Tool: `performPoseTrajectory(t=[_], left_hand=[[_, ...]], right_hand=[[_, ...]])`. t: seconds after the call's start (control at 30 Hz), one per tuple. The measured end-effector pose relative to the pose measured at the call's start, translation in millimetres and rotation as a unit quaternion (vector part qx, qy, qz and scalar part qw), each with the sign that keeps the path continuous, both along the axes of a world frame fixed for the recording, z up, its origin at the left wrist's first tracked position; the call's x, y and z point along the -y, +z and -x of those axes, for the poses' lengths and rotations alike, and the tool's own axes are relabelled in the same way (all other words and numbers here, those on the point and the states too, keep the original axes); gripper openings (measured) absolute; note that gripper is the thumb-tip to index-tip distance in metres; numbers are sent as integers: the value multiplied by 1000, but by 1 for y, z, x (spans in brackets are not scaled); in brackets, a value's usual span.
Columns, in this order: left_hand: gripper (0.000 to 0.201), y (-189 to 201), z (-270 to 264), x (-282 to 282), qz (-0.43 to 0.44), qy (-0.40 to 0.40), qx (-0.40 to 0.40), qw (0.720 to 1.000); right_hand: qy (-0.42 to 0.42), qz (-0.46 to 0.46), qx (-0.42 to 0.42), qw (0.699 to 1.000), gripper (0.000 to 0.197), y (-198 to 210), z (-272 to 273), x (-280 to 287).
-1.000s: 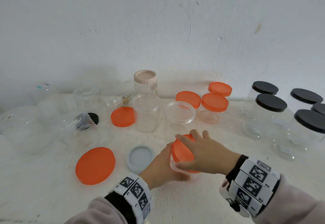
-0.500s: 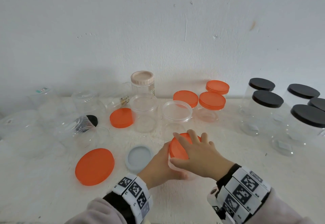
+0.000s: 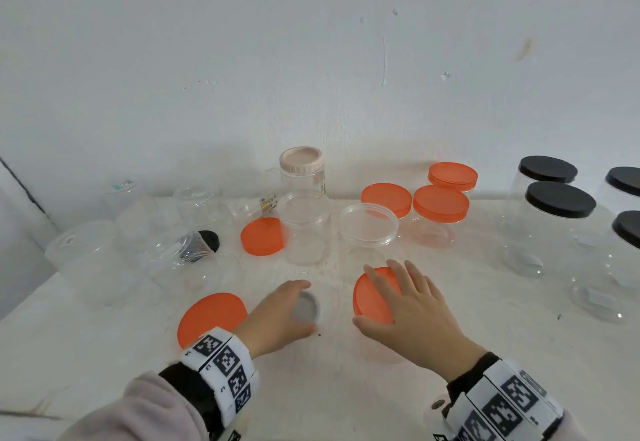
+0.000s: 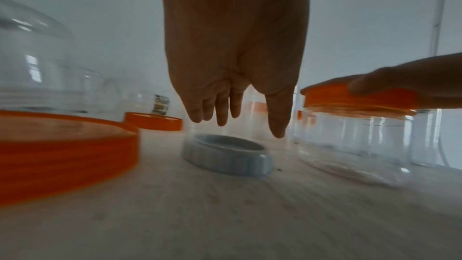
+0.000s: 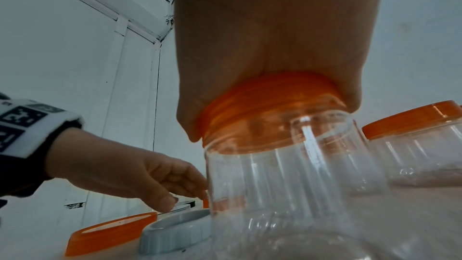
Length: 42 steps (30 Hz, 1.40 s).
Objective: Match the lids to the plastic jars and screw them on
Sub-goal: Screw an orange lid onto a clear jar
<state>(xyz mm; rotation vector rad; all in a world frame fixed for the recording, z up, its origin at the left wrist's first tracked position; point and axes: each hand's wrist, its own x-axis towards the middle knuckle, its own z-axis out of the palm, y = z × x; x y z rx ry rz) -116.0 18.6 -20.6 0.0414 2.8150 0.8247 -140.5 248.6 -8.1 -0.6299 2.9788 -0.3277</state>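
On the white bench (image 3: 433, 388), the right hand (image 3: 412, 309) grips an orange lid (image 3: 372, 297) on a clear jar (image 5: 287, 195). Left of the jar, the open left hand (image 3: 277, 312) hovers over a grey lid (image 4: 226, 154). Unsteadied, the light jar may spin instead of tightening.

My left hand (image 4: 235, 62) hangs above the table (image 4: 225, 215), fingers (image 4: 222, 110) pointing down and loosely spread, just over a pale grey lid (image 4: 225, 155) that lies open side up; I cannot tell whether my thumb tip touches it. To the left, a big orange lid (image 4: 62, 149) lies close to the camera, a smaller orange lid (image 4: 155, 124) behind it, with clear jars (image 4: 37, 70) blurred beyond. To the right stands a clear jar (image 4: 355, 145) with an orange cap (image 4: 350, 98), and my right hand (image 4: 410, 84) lies over that cap.
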Motion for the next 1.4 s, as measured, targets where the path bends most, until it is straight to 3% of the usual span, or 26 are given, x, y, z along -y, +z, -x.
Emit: performPoseTrajectory(t=[0.17,0.37,0.57,0.63,0.8,0.97,1.23,1.4], left_hand=[[77,7,-11,51,32,54,9,998],[79,4,-22,84,86,51,42,994],[83,-3,-26,92,138,59,54,987],[83,-5,-27,93,151,64,64,984],[82,-7,-29,94,154,73,83,982],[83,-7,-31,97,159,64,75,982],[83,-9,-33,101,145,58,72,985],[83,-12,-32,105,145,51,66,986]], right_hand=[[2,7,-3,1000,81,-1,0,1],[2,18,4,1000,82,1,-2,-1],[46,92,122,987,99,13,5,-17],[39,103,124,986,105,17,9,-27],[-90,93,53,990,97,16,40,-64],[-224,73,16,972,93,13,85,-99],[-318,105,9,942,83,5,120,-115],[-320,83,-2,944,68,1,126,-113]])
